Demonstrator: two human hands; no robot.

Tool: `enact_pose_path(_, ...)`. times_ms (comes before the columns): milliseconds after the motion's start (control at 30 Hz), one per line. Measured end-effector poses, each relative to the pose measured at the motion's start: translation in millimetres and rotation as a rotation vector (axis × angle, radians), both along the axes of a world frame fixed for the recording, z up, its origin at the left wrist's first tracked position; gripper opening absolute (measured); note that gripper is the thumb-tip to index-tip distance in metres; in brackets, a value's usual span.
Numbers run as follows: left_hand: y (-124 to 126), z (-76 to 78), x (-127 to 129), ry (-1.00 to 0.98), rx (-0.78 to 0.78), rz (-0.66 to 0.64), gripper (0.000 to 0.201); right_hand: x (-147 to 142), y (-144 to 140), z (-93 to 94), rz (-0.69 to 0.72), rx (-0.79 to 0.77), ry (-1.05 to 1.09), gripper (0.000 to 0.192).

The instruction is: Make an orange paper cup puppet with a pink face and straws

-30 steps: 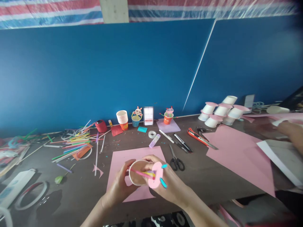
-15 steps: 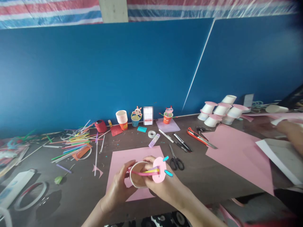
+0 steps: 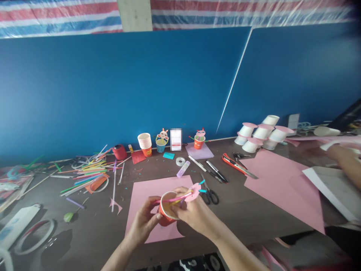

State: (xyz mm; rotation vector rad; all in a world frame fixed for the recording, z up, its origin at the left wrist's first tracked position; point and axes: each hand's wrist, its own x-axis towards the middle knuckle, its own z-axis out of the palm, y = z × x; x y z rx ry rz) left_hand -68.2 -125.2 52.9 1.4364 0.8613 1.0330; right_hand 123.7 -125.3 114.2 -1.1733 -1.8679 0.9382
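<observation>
Holding a red cup [image 3: 166, 210] above the pink sheet [image 3: 158, 199], both hands work at its rim. Head view: left hand [image 3: 143, 222] wraps the cup's side, fingers curled on it. Right hand [image 3: 194, 214] pinches the pink disc [image 3: 194, 188], which sits on straws [image 3: 172, 198] lying across the cup mouth. Judgement: the step is fitting disc and straws to the cup; the next move calls for a steady cup. Scissors [image 3: 209, 190] lie just beside.

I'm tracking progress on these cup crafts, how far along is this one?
Done: straws already cross the red paper cup, with a pink paper disc at one end. In hand: left hand steadies the cup, right hand grips the straws. Left: unclear; finished cups sit stacked aside.
</observation>
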Motion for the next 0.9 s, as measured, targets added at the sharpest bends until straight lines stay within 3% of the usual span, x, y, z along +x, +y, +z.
enact_pose_path(200,2,-12.5,3,-0.152,-0.200,0.011,0.030,4,9,1.8,0.081,-0.207,0.268,0.020)
enact_pose_path(400,3,-15.2,2,-0.186,-0.270,0.026,0.034,0,15,-15.0,0.052,-0.351,0.565,0.025)
enact_pose_path(500,1,-14.7,5,-0.224,-0.288,0.053,0.035,-6,15,-22.4,-0.003,-0.321,0.580,0.024)
enact_pose_path(667,-2,-10.5,9,-0.251,-0.342,0.191,0.027,-13,12,-26.4,-0.107,-0.141,0.487,0.016)
enact_pose_path(900,-2,-6.8,11,-0.259,-0.336,0.216,0.021,-17,8,-24.7,-0.108,-0.122,0.485,0.011)
